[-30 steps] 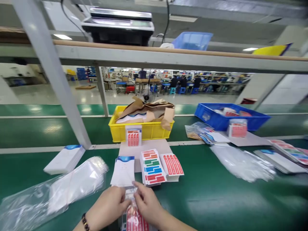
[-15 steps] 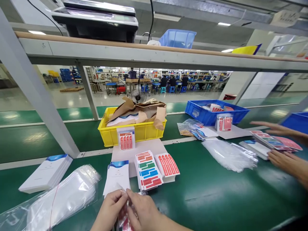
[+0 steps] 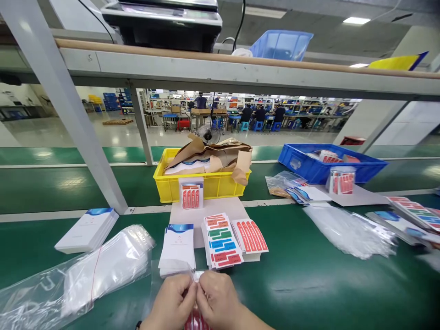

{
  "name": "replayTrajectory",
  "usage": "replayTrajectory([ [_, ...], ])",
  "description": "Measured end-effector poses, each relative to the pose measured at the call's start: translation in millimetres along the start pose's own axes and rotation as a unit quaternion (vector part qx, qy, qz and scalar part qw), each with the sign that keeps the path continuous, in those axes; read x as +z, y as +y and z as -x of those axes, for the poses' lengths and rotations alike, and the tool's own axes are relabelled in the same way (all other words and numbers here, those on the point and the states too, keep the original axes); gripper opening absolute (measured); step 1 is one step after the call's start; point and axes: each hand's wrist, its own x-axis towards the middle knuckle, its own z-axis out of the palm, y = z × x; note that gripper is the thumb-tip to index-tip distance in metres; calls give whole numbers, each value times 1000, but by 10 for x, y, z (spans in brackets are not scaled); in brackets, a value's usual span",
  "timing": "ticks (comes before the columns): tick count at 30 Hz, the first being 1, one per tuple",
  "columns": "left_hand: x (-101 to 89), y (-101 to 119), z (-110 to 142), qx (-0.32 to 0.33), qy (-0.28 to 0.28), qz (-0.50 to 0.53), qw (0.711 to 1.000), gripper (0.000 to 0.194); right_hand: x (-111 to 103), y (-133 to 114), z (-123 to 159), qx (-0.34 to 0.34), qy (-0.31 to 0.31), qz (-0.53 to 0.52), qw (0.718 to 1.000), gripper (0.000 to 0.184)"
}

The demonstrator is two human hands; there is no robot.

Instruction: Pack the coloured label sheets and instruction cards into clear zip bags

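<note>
My left hand [image 3: 173, 303] and my right hand [image 3: 217, 299] meet at the bottom middle, both pinched on the top edge of a clear plastic bag [image 3: 194, 277] with red sticker sheets [image 3: 195, 321] inside. Just beyond my hands lie a stack of white cards with blue tops [image 3: 178, 247], a stack of multicoloured sticker sheets [image 3: 222, 240] and a stack of red sticker sheets [image 3: 251, 236]. A packed sample bag [image 3: 191, 195] leans against the yellow bin [image 3: 206, 187].
A pile of clear bags [image 3: 82, 275] and another white card stack [image 3: 88, 224] lie at left on the green belt [image 3: 309, 288]. At right are more clear bags [image 3: 347, 231], sticker sheets [image 3: 414, 215] and a blue bin [image 3: 312, 172]. A metal post [image 3: 68, 110] and shelf rail stand ahead.
My hands have drawn closer together at the bag's top edge and the bag sits lower in view. Another person's hands at the far right have left the view.
</note>
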Motion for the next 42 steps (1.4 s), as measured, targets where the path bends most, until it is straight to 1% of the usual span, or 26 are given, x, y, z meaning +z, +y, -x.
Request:
replayTrajectory([
  [3, 6, -1, 0, -31, 15, -19, 999, 33, 9, -40, 13, -13, 12, 40, 999, 22],
  [6, -16, 29, -18, -53, 13, 21, 998, 31, -16, -52, -9, -20, 15, 56, 998, 22],
  [8, -42, 47, -35, -61, 6, 77, 995, 31, -48, -38, -43, -4, 2, 6, 1000, 22],
  [11, -79, 40, -52, -63, -27, 173, 983, 35, -109, -4, -93, 26, -52, -129, 990, 18],
  [14, -98, 3, -47, -55, -81, 252, 963, 38, -157, 18, -108, 25, -108, -222, 969, 20],
  [17, -99, -21, -30, -58, -129, 266, 953, 39, -170, 18, -91, 41, -147, -276, 949, 22],
  [20, -93, -24, -24, -53, -154, 259, 952, 38, -154, 4, -76, 107, -197, -343, 912, 21],
  [22, -87, -35, -28, -41, -152, 258, 953, 38, -139, -2, -76, 155, -224, -378, 885, 22],
  [23, -84, -46, -31, -40, -151, 258, 953, 38, -132, -1, -76, 168, -233, -390, 875, 21],
  [25, -77, -75, -32, -48, -159, 271, 948, 40, -122, 13, -74, 169, -239, -416, 861, 18],
  [27, -73, -105, -26, -46, -180, 302, 935, 44, -119, 36, -68, 160, -249, -454, 841, 16],
  [30, -75, -126, -18, -29, -205, 348, 914, 47, -132, 54, -71, 156, -263, -497, 812, 22],
  [31, -77, -124, -19, -31, -209, 355, 911, 48, -142, 49, -79, 149, -268, -504, 807, 24],
  [35, -97, -99, -45, -76, -232, 336, 910, 53, -186, -9, -123, 93, -280, -517, 803, 26],
  [37, -111, -93, -58, -98, -250, 312, 911, 52, -195, -30, -130, 77, -286, -504, 812, 28],
  [40, -133, -107, -65, -122, -274, 305, 904, 49, -187, -21, -119, 82, -297, -474, 825, 24],
  [42, -137, -126, -63, -124, -283, 320, 896, 50, -170, 3, -109, 90, -291, -478, 824, 19],
])
